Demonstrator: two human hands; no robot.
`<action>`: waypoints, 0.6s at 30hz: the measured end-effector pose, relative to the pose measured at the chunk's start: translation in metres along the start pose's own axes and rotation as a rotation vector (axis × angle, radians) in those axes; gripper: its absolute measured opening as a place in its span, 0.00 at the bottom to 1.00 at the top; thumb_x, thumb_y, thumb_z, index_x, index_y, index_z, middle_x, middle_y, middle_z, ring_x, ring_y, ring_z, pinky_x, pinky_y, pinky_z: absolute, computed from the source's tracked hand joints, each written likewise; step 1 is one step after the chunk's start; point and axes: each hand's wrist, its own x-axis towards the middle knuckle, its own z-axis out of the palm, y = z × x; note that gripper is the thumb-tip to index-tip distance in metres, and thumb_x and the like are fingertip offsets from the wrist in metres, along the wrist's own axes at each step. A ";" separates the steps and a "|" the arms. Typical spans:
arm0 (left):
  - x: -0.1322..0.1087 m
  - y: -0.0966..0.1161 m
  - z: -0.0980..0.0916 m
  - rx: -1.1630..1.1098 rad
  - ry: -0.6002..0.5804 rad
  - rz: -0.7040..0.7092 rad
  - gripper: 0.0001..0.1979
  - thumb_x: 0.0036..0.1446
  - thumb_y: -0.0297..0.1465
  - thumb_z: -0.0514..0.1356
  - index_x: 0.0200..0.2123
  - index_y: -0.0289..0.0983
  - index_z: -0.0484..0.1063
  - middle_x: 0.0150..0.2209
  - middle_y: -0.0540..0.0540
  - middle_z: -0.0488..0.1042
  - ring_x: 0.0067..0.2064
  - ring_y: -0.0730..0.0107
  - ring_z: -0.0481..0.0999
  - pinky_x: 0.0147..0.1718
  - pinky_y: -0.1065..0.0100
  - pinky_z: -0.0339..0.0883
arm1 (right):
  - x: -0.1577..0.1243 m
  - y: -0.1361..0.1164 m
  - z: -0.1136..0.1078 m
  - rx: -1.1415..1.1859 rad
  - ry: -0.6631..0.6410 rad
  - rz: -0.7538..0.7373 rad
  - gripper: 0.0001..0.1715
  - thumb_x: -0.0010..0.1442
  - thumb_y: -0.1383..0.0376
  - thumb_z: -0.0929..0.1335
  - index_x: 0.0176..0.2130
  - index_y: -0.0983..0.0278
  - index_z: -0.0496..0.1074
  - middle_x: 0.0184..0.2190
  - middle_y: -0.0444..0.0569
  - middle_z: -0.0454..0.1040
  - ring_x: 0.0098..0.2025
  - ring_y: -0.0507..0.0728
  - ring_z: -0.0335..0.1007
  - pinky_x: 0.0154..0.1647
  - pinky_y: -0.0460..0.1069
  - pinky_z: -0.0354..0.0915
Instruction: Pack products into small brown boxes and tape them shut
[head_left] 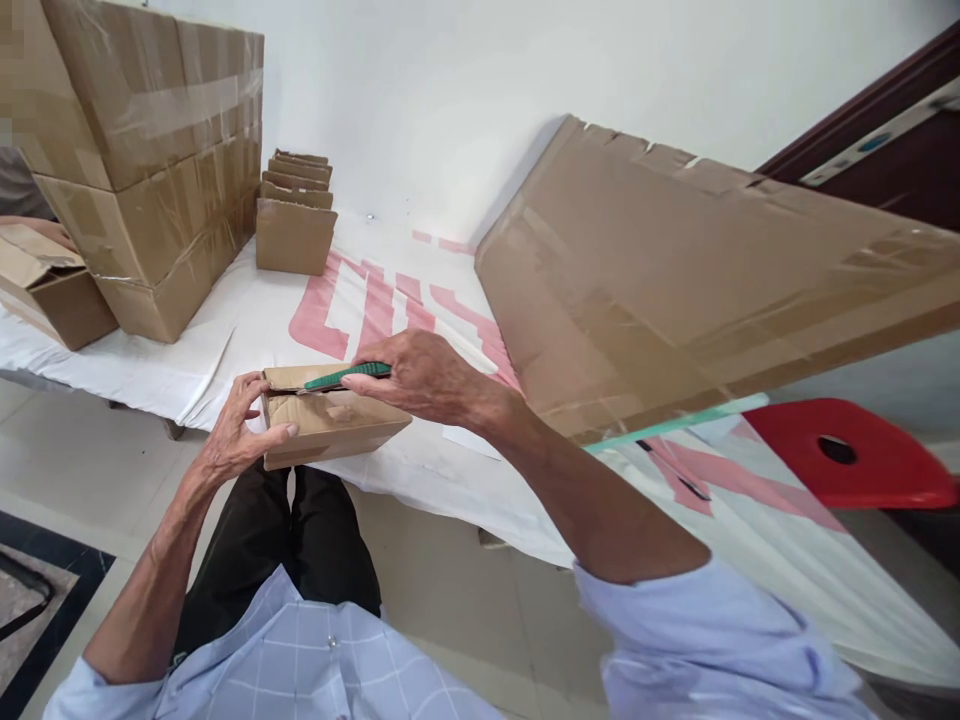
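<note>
A small brown cardboard box rests at the near edge of a low surface covered with white and red printed sheeting. My left hand grips the box's left end, thumb on the front face and fingers over the top. My right hand is closed around a green-handled tool that lies across the top seam of the box; its tip is hidden.
Large taped cartons are stacked at the back left, with an open small box beside them and several flattened small boxes against the wall. A big flattened carton leans at the right. A red stool stands far right.
</note>
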 end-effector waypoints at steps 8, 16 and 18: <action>0.005 0.005 0.011 0.034 -0.060 0.047 0.29 0.55 0.52 0.71 0.55 0.45 0.74 0.65 0.40 0.65 0.64 0.48 0.73 0.58 0.47 0.75 | -0.002 -0.004 -0.020 -0.287 -0.117 0.066 0.29 0.69 0.45 0.72 0.25 0.60 0.75 0.21 0.47 0.68 0.32 0.57 0.69 0.34 0.50 0.50; 0.009 0.013 0.015 0.046 -0.095 0.077 0.29 0.56 0.52 0.71 0.56 0.44 0.75 0.64 0.40 0.66 0.64 0.49 0.73 0.59 0.48 0.74 | -0.011 -0.018 -0.037 -0.517 -0.303 0.125 0.23 0.75 0.52 0.66 0.39 0.61 0.84 0.33 0.51 0.83 0.37 0.58 0.75 0.34 0.51 0.52; 0.008 0.013 0.013 0.034 -0.103 0.065 0.31 0.56 0.52 0.70 0.59 0.46 0.74 0.65 0.40 0.66 0.65 0.48 0.72 0.59 0.47 0.74 | -0.016 -0.003 -0.039 -0.534 -0.262 0.117 0.24 0.74 0.51 0.67 0.34 0.61 0.83 0.30 0.51 0.81 0.35 0.58 0.74 0.33 0.51 0.51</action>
